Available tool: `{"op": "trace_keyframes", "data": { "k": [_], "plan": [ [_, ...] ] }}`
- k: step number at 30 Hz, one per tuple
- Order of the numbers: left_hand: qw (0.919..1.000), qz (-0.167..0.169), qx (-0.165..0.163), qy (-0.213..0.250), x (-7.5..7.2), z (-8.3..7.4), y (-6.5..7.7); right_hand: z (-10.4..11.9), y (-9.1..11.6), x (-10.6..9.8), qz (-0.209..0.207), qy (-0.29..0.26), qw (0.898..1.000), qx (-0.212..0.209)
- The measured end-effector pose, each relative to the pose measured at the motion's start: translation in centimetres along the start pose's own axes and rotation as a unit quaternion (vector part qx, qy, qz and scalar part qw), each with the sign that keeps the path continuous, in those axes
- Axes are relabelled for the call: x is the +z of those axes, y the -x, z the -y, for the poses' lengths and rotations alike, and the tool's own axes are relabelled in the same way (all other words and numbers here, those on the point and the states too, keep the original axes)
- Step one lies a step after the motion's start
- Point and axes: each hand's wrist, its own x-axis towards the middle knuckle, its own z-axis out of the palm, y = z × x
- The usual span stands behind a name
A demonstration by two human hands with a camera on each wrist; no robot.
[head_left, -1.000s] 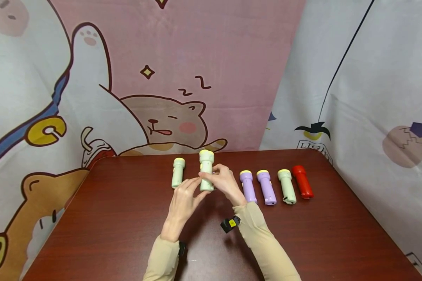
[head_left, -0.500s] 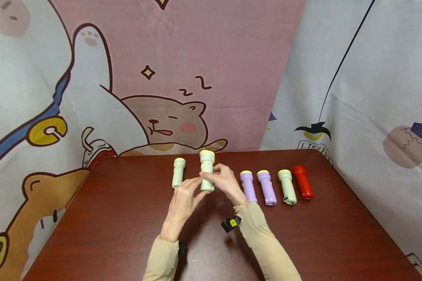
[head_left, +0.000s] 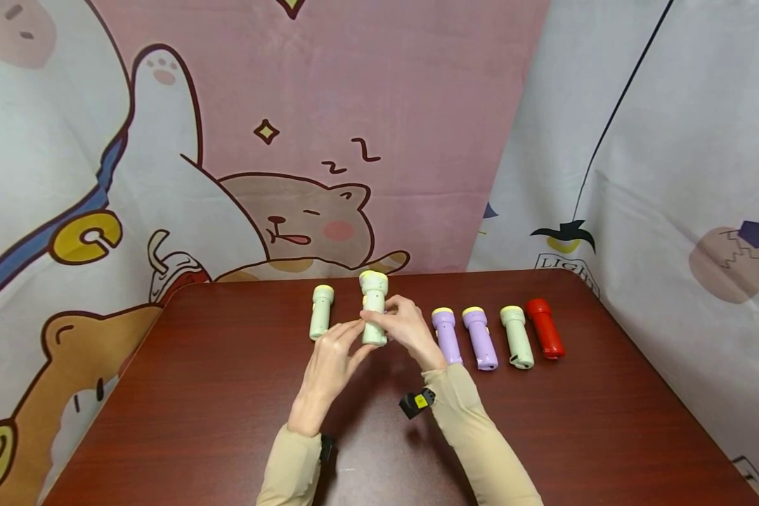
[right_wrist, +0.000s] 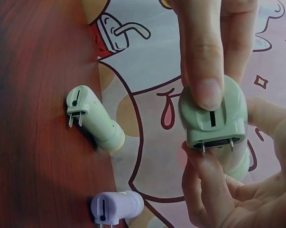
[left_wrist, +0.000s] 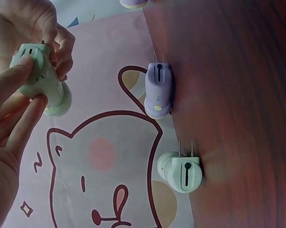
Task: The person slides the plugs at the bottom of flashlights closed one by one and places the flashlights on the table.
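My left hand [head_left: 330, 360] and right hand [head_left: 410, 329] both grip a light green flashlight [head_left: 374, 299], its yellow-rimmed head pointing away from me. In the right wrist view the tail of this green flashlight [right_wrist: 216, 109] faces the camera, with two metal plug prongs sticking out. My left thumb [right_wrist: 208, 90] presses on the dark slider slot there. Fingers of my right hand [right_wrist: 242, 194] hold the body from the other side, one fingertip right at the prongs. Left of the hands stands another green flashlight [head_left: 321, 311], its prongs also out [left_wrist: 186, 173].
A purple flashlight [left_wrist: 158, 92] with prongs out lies mostly hidden behind my hands in the head view. To the right are two purple flashlights [head_left: 445, 334], a green flashlight [head_left: 516, 337] and a red flashlight [head_left: 545, 329] in a row. A patterned cloth [head_left: 430, 140] hangs behind the brown table [head_left: 196, 422].
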Motion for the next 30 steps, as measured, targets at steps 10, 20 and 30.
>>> {"op": "trace_keyframes", "data": {
  "k": [10,20,30],
  "plan": [
    [0.9999,0.0,0.015,0.003,0.07,0.04,0.02,-0.01,0.2,-0.33,-0.004,0.0,1.0,-0.005],
    [0.9994,-0.01,0.03,0.012,0.36,0.1,0.12,0.07,0.48,-0.64,0.003,-0.039,0.999,-0.009],
    [0.9987,-0.02,0.038,0.027,0.58,0.2,0.0,0.08,0.43,-0.89,0.009,-0.075,0.997,-0.02]
  ]
}}
